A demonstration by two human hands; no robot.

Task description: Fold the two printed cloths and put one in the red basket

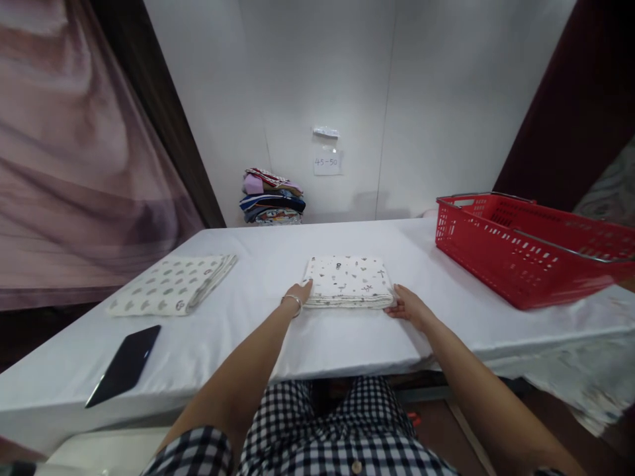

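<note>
A folded white cloth with small dark prints point(349, 281) lies on the white table point(317, 337) in front of me. My left hand point(297, 293), with a bangle at the wrist, rests against the cloth's near left corner, its fingers tucked at the edge. At the near right corner my right hand point(407, 306) touches the cloth, fingers together and pointing at its edge. Neither hand lifts the cloth; it lies flat.
A second folded printed cloth point(173, 284) lies at the left. A black phone point(125, 364) sits near the front left edge. A red plastic basket point(530, 246) stands at the right. A stack of folded clothes point(272, 197) rests against the back wall.
</note>
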